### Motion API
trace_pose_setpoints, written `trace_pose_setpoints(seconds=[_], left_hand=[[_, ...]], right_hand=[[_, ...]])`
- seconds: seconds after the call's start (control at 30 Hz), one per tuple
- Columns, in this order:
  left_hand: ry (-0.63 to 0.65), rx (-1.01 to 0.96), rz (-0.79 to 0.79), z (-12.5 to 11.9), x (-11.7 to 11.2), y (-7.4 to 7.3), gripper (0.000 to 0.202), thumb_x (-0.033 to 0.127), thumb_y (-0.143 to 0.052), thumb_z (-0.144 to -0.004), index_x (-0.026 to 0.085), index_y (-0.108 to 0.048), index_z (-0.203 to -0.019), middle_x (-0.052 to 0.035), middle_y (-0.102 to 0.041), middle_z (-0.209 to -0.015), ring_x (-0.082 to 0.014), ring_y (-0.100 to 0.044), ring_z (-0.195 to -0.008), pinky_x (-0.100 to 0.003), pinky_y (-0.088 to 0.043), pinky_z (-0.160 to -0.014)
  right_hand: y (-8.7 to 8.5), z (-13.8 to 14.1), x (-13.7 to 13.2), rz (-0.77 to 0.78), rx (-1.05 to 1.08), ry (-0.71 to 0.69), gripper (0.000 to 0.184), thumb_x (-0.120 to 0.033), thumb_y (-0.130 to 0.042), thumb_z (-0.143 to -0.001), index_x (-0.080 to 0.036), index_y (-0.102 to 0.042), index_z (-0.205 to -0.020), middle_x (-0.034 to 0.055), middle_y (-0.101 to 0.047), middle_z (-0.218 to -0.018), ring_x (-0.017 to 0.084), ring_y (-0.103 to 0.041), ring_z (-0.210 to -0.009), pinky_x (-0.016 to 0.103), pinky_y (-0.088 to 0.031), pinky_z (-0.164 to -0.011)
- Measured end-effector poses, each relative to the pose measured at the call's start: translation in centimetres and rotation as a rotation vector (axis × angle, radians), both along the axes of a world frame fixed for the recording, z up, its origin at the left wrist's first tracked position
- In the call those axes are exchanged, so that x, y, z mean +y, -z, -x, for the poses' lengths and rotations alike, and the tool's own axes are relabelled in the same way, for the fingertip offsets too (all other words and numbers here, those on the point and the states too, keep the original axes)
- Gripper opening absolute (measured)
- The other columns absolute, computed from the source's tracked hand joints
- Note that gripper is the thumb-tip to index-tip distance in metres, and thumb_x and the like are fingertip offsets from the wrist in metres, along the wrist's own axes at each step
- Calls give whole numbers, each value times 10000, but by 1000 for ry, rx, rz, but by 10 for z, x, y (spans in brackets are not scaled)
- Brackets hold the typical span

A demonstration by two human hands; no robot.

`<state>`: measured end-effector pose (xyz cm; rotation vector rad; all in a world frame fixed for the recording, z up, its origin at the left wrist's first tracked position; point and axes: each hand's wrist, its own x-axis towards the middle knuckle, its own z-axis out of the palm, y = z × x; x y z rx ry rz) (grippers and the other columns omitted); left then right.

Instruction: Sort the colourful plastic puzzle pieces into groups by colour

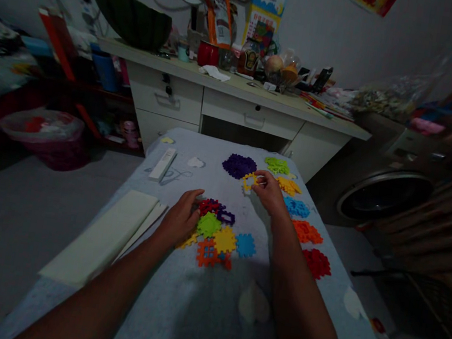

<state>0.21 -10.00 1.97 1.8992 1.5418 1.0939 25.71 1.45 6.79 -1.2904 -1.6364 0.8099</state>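
Observation:
On the grey-blue cloth of the table [189, 310] lies a mixed cluster of interlocking plastic pieces [219, 236] in green, yellow, blue, orange, red and purple. My left hand [180, 220] rests on the cluster's left side, fingers curled onto a red piece. My right hand [270, 191] pinches a yellow square-frame piece [249, 181] just above the cloth. To the right of it run sorted piles: purple [239, 166], green [277, 165], yellow [288, 186], blue [296, 207], orange [306, 232], red [316, 262].
A white flat box [103, 236] lies at the table's left edge, a white remote-like bar [163, 164] further back. Behind stands a cluttered white desk [237, 90] with drawers. A pink bin [45, 136] sits left, a washing machine [386, 197] right.

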Motion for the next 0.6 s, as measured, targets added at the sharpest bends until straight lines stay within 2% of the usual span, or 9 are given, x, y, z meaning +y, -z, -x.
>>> trace_pose_setpoints(seconds=[0.2,0.4,0.5,0.6], left_hand=[[2,26,15,-1,1,0,484,200,-442,-848,198,-455,-1332,-109,-553,-1301,-216,-611,-1128,-426,-483,-1015],[12,40,1,-1,2,2,474,207,-429,-853,191,-467,-1325,-114,-555,-1293,-221,-606,-1135,-428,-481,-1015],[9,32,-15,-1,2,2,471,210,-449,-838,204,-494,-1306,-100,-579,-1266,-224,-616,-1117,-424,-494,-996],[2,34,-21,-1,1,2,467,212,-450,-833,204,-509,-1296,-99,-584,-1268,-224,-627,-1096,-418,-502,-982]], right_hand=[[-5,-50,18,22,66,224,408,-240,-584,-640,-177,-622,-1042,-50,-505,-695,102,-469,-550,234,-406,-528],[-9,-94,60,95,-28,544,389,-155,-553,-664,-131,-637,-1042,-22,-549,-650,114,-542,-544,236,-482,-557],[-7,-107,77,169,-120,620,418,-106,-559,-665,-112,-638,-1076,-9,-564,-626,123,-558,-534,234,-492,-536],[-2,-114,85,187,-185,640,410,-90,-597,-638,-102,-656,-1044,5,-579,-608,140,-563,-538,250,-493,-527]])
